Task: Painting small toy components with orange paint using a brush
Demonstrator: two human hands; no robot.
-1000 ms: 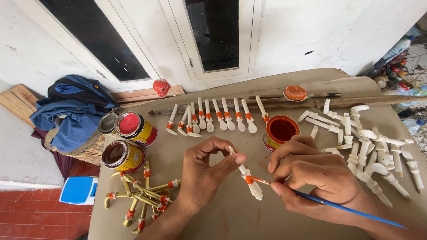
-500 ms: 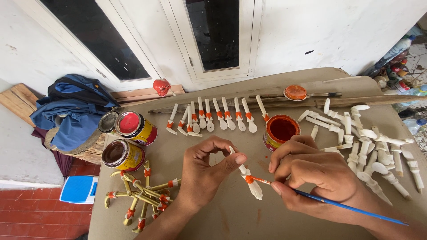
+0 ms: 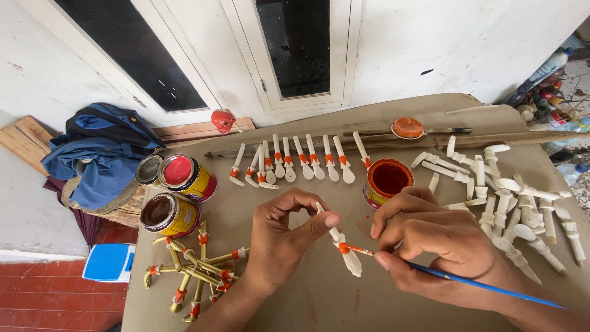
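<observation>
Painting a band on a carved piece. The pale wooden piece (image 3: 344, 246) lies slanted just above the cardboard-covered table (image 3: 319, 301), its upper end pinched between the thumb and fingertips of your left hand (image 3: 279, 237), which is closed on it; its lower, wider end touches or nearly touches the surface. Your right hand (image 3: 430, 246) is closed around the blue-handled brush (image 3: 467, 283), whose orange-loaded tip meets the piece at the narrow waist, where an orange band is forming.

Likely faults: the piece is held by one end only, so brush pressure could turn it and smear the band onto bare wood; your left thumb lies near the wet paint and could print it.

The open can of orange paint (image 3: 386, 182) stands just beyond your right knuckles; a careless reach could tip it. Behind it, the row of finished pieces (image 3: 295, 161) dries against a stick, the unpainted pile (image 3: 516, 203) lies to the right, and the two tins (image 3: 178, 197) and yellow painted sticks (image 3: 193, 270) lie left.
</observation>
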